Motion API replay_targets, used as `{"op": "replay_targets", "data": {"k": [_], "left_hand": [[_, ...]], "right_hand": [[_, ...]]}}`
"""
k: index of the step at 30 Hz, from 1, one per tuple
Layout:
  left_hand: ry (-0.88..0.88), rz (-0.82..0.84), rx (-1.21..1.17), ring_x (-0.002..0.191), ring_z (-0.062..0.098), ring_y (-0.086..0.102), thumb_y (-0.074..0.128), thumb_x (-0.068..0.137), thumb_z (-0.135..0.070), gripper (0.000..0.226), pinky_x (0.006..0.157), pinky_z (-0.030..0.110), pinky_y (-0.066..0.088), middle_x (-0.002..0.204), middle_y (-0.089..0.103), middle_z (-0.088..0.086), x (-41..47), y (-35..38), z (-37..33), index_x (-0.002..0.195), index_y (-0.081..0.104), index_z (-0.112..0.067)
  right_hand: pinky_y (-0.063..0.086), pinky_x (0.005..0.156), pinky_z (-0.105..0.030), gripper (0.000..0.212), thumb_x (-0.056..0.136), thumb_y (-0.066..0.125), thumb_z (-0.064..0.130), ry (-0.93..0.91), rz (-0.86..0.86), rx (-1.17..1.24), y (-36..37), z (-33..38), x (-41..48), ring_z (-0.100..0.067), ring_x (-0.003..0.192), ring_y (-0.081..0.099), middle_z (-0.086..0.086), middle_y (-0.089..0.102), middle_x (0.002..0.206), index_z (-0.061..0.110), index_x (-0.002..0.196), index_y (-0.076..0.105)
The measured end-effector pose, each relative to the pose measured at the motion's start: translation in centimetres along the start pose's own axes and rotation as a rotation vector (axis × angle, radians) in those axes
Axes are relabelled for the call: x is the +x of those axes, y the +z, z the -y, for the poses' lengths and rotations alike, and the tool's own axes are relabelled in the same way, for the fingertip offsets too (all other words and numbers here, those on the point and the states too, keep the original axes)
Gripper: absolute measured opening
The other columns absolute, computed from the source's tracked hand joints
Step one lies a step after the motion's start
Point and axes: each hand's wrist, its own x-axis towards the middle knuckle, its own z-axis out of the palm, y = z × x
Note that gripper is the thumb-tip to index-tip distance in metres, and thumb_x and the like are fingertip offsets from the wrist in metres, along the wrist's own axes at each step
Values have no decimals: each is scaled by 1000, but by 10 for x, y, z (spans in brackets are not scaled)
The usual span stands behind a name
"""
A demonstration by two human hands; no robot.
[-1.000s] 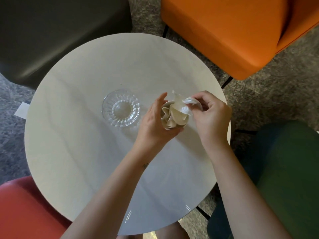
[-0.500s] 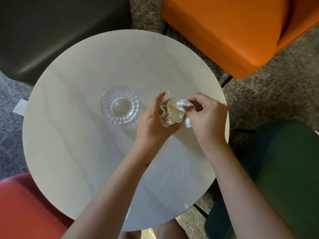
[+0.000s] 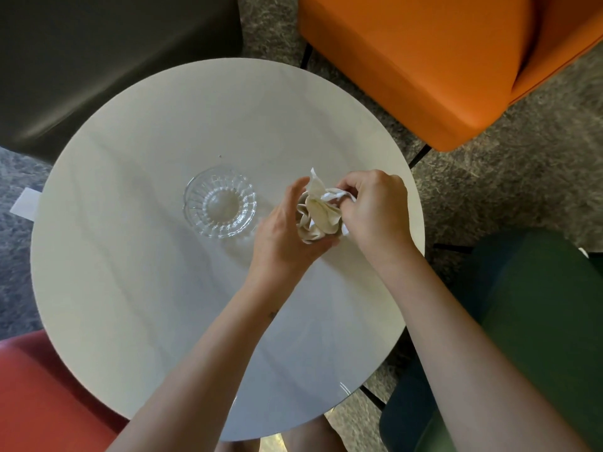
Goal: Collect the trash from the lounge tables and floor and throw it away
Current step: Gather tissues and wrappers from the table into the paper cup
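A crumpled wad of cream and white paper trash [image 3: 318,212] is held above the right side of the round pale table [image 3: 130,272]. My left hand [image 3: 287,236] cups the wad from the left and below. My right hand [image 3: 375,207] pinches a white strip of it from the right, fingers curled over the top. A flat white paper scrap [image 3: 24,203] lies on the carpet just past the table's left edge, partly hidden by the rim.
A ribbed clear glass dish [image 3: 220,205] stands near the table's middle, just left of my hands. Chairs ring the table: dark grey [image 3: 98,60] at back left, orange [image 3: 440,60] at back right, green [image 3: 538,321] at right, red [image 3: 42,402] at front left.
My two hands have pressed the paper wad tighter together, and my right hand has tucked the white strip further into it. The view shifted slightly.
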Motion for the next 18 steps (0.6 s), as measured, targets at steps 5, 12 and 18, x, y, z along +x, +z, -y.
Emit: {"op": "replay_targets", "data": {"k": [5, 12, 18], "left_hand": [[14, -25, 7, 73, 4, 49, 85, 58, -29, 80, 63, -6, 30, 98, 49, -19, 0, 2, -1, 127, 48, -14], [26, 26, -35, 76, -5, 45, 85, 59, -23, 74, 65, -3, 31, 94, 61, -7, 0, 4, 4, 123, 49, -10], [-2, 31, -68, 71, -20, 47, 87, 58, -25, 68, 62, -1, 32, 79, 48, -26, -6, 2, 9, 116, 55, -9]], "right_hand": [[50, 55, -37, 5, 75, 69, 7, 76, -20, 82, -7, -5, -7, -26, 60, 61, -8, 68, 64, 6, 70, 70], [52, 52, -36, 9, 73, 75, 12, 195, -217, 284, -16, 2, -14, -10, 56, 63, 8, 64, 59, 14, 69, 67], [53, 52, -36, 6, 74, 75, 15, 183, -173, 279, -13, 14, -22, -10, 55, 64, 5, 68, 61, 12, 72, 70]]}}
